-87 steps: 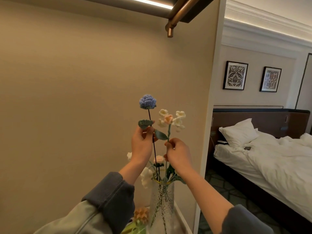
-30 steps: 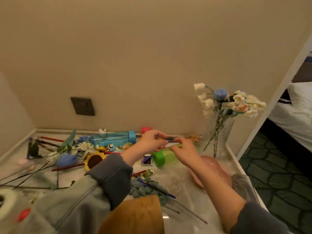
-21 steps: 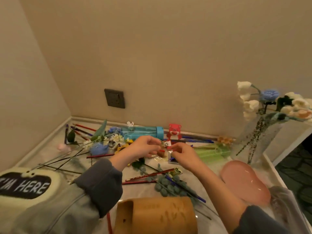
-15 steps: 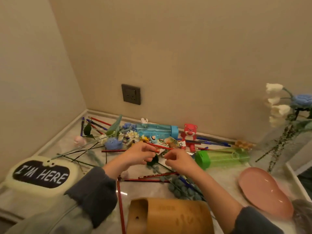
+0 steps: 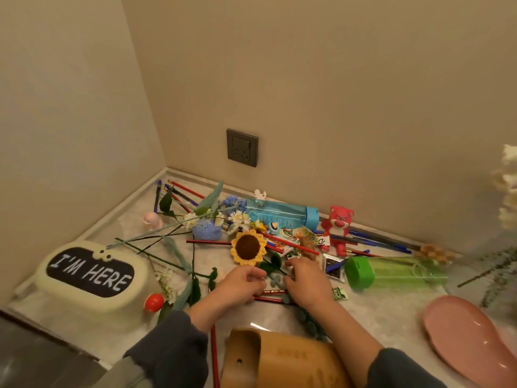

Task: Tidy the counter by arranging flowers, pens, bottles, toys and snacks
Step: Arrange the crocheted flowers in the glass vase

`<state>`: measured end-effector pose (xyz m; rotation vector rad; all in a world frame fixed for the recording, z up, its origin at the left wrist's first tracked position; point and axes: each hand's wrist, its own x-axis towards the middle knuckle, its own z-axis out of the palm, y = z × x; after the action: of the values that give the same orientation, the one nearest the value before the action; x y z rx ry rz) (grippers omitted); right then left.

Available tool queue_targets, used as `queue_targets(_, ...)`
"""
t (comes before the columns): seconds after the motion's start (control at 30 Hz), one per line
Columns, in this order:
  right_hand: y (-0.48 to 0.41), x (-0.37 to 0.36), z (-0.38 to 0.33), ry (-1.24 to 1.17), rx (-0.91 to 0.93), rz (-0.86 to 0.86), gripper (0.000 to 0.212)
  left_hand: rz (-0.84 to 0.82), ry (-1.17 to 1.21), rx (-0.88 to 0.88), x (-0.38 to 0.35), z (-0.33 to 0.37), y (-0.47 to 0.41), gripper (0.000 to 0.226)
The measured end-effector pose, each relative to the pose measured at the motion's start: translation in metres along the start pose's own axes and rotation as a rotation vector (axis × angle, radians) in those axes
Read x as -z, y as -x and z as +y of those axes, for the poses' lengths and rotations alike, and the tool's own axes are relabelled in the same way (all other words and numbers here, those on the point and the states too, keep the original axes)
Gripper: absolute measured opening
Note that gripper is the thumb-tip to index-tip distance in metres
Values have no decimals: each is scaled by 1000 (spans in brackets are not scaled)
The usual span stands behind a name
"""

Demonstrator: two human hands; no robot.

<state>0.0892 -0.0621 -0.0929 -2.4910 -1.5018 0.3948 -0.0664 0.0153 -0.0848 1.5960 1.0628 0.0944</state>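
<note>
Two hands are gripping a crocheted sunflower [image 5: 248,247] on a marble-patterned counter [image 5: 386,309].
The left hand [image 5: 240,285] and right hand [image 5: 307,281] are pinching its fuzzy green stem [image 5: 275,268] with curled fingers; its round yellow yarn head is lying mid-counter among slim red pencils [image 5: 207,242] and glossy snack packets [image 5: 307,236].

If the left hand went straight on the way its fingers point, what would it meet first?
Likely the sunflower's green leaf, right ahead of the left hand; whether they already touch is unclear.
</note>
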Motion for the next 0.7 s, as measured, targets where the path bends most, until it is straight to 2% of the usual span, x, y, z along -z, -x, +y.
queue_targets(0.17,-4,-1,0,88,26,21,22,27,-8,1,-4,-1,0,33)
queue_targets(0.27,-7,-3,1,40,43,20,18,32,-12,-13,-4,1,1,31)
queue_targets(0.47,-3,7,-9,-306,83,148,9,17,16,-48,0,6,5,30)
queue_targets(0.6,-6,17,-21,-528,175,185,12,26,170,-197,9,22,11,27)
queue_targets(0.7,-9,31,-40,-642,255,216,10,136,271,-319,18,43,12,14)
